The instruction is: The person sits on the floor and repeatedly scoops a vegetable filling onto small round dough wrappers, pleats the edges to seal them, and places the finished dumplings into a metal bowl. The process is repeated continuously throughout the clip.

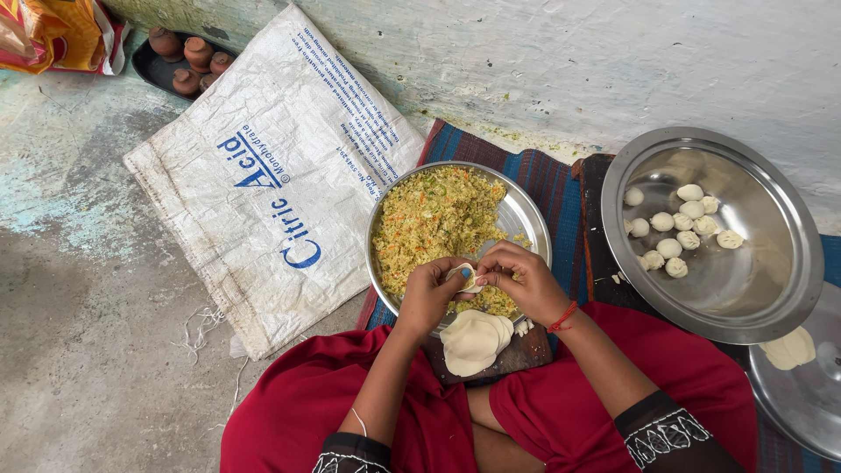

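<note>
Above the filling plate (517, 210), a dough wrapper (462, 277) is pinched closed by left hand (431, 293) and right hand (526, 282); tearing is risked if overfilled.

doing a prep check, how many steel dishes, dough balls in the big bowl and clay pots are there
steel dishes: 3, the filling plate, the big bowl and a lid
dough balls: about 13
clay pots: about 5, partly hidden
total: about 21
</note>
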